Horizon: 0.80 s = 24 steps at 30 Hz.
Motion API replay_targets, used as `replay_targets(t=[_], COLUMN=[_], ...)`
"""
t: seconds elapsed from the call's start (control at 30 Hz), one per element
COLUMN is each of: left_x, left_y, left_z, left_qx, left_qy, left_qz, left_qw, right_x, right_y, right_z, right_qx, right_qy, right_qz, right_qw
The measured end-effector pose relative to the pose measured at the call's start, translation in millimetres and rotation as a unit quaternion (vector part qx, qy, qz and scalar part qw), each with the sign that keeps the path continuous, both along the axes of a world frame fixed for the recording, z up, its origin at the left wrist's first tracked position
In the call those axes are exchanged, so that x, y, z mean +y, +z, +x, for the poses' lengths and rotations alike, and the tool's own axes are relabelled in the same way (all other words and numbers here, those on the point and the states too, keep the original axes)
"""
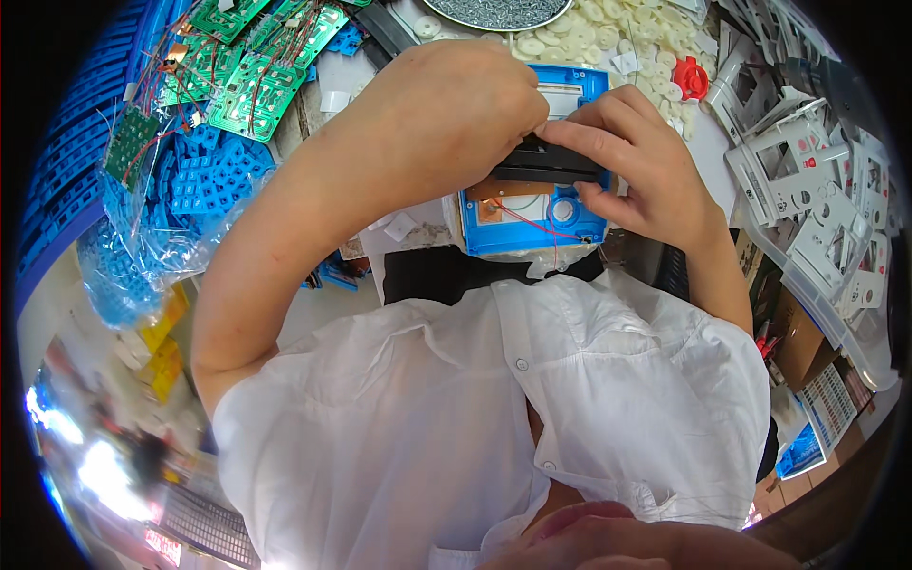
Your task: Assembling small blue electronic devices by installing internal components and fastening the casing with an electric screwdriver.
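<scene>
Both hands meet over one blue plastic device casing (532,228) lying on the desk (708,152). The left hand (446,114) and right hand (636,161) each pinch an end of one flat black rectangular part (551,163) with curled fingers, pressing it against the casing. One red wire (532,223) crosses the casing. Several green circuit boards (266,76) lie at upper left, and one red plastic clip (691,78) at upper right.

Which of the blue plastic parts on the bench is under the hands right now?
The blue housing with red wires inside, at centre, beneath both hands; the small blue keypad pieces lie heaped in a clear bag at left, untouched.
</scene>
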State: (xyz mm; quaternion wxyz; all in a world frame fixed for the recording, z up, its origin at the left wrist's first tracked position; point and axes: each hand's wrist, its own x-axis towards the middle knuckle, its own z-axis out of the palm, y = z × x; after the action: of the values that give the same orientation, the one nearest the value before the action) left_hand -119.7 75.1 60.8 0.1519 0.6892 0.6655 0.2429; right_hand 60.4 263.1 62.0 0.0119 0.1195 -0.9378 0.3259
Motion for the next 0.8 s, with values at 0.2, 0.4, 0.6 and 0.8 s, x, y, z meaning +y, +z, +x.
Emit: replay_targets(t=[0.2,0.4,0.6,0.8], left_x=[-5,-21,-30,-31], left_y=[11,16,3,0], left_z=[9,33,57,76], left_qx=[0.07,0.089,0.105,0.054], left_qy=[-0.017,0.034,0.109,0.196], left_qz=[-0.023,-0.017,-0.015,0.01], left_qw=[0.997,0.995,0.988,0.979], right_x=[1,-3,-1,-2], right_y=[5,12,14,13], right_z=[-4,-8,-9,-5], right_qx=[-0.017,-0.026,-0.014,-0.007], right_qy=[0.024,0.026,0.035,0.028], right_qz=[0.03,0.053,0.058,0.071], right_qw=[0.999,0.998,0.998,0.997])
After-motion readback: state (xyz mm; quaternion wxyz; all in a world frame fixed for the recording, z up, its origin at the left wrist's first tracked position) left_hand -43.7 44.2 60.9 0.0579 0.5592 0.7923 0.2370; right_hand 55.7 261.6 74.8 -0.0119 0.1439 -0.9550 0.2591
